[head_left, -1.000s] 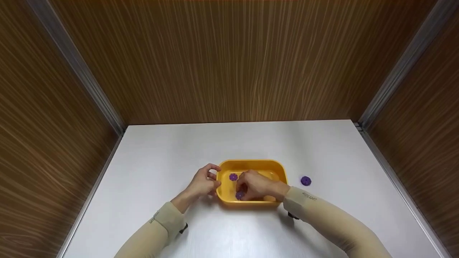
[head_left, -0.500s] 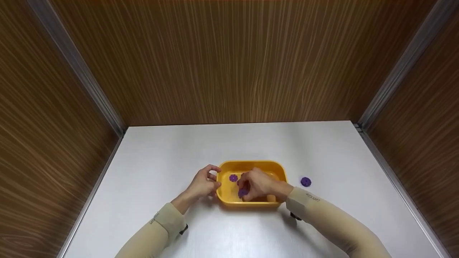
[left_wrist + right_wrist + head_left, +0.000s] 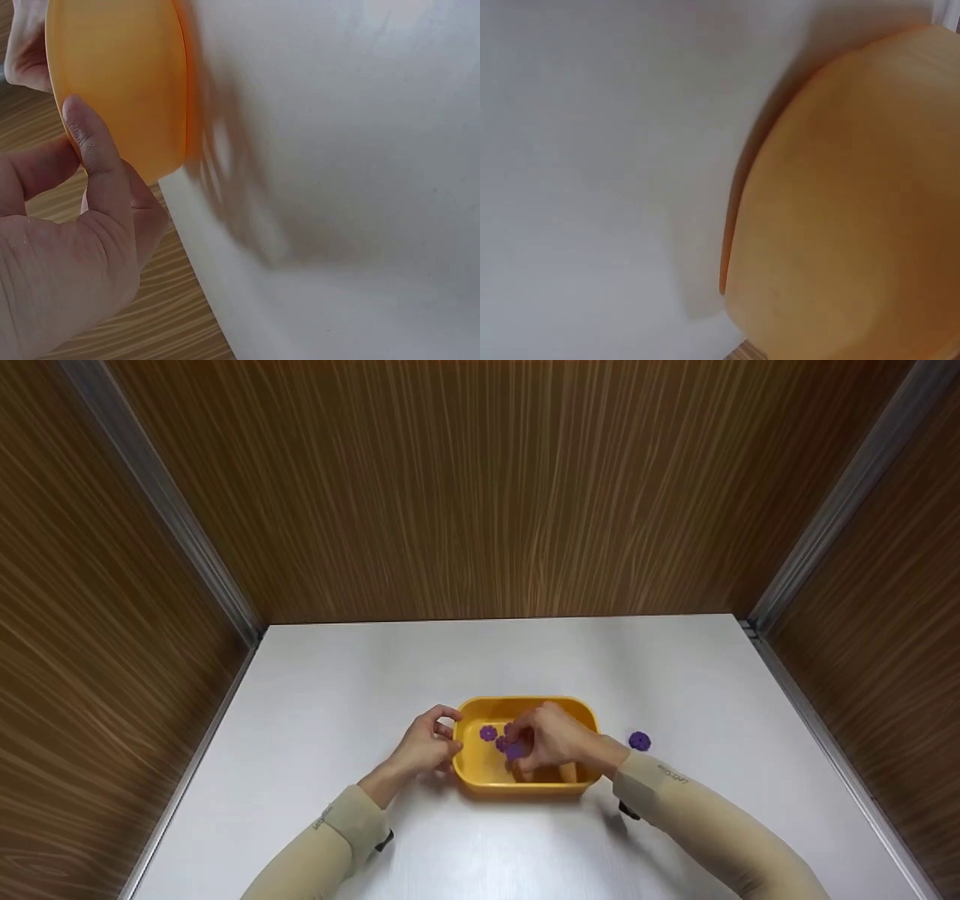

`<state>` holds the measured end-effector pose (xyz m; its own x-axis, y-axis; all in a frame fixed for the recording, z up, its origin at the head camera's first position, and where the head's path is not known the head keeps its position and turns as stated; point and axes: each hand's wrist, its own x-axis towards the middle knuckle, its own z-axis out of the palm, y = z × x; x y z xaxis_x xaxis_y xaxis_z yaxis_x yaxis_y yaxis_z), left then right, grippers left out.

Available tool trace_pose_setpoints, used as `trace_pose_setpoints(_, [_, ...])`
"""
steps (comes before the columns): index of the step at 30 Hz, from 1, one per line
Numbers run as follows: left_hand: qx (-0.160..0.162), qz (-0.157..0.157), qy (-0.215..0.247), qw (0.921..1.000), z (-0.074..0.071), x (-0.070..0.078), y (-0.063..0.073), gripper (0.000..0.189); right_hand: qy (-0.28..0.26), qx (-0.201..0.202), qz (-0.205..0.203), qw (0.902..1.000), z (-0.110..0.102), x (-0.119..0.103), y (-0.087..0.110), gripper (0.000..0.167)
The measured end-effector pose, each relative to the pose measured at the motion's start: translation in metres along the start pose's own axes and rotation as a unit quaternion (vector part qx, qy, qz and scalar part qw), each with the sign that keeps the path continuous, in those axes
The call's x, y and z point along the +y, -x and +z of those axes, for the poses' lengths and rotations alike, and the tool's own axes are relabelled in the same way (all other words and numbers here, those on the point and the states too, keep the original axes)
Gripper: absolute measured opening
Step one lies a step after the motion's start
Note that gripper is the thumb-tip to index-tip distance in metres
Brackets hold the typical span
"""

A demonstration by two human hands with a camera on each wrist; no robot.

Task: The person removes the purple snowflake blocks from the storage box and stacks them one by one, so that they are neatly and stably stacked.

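The yellow plastic tub (image 3: 480, 781) stands on the white table. My left hand (image 3: 418, 742) holds its left end, thumb and fingers at the rim; in the left wrist view the left hand (image 3: 82, 217) has a finger against the outer wall. Inside the tub my right hand (image 3: 551, 739) pinches a purple flower-shaped piece (image 3: 514, 751) between thumb and fingers. Beside it on the tub floor lie a purple flower piece (image 3: 488, 733) and another flower piece (image 3: 501, 743), with one more partly hidden by the fingers. The right wrist view has only the tub's outer wall (image 3: 840, 210), no hand.
To the right of the tub, a dark purple flower piece (image 3: 640, 741) lies on the white table (image 3: 337, 675). Wood-grain panels (image 3: 480, 495) rise behind and at both sides, with metal strips along the corners.
My right hand has moved a little right and back inside the tub, carrying the pinched flower piece. More flower pieces now show beside the fingers. The left hand stays at the rim.
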<state>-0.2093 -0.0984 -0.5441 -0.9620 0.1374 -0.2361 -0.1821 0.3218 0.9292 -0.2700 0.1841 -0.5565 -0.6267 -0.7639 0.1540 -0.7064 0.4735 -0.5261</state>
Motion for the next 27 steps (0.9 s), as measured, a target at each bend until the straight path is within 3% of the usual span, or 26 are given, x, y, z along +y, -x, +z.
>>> trace_pose_setpoints(27, [-0.002,-0.008,0.001,1.0000,-0.001,0.005,0.003,0.050,-0.035,0.065,0.016,0.9971,-0.045,0.025,0.047,0.027])
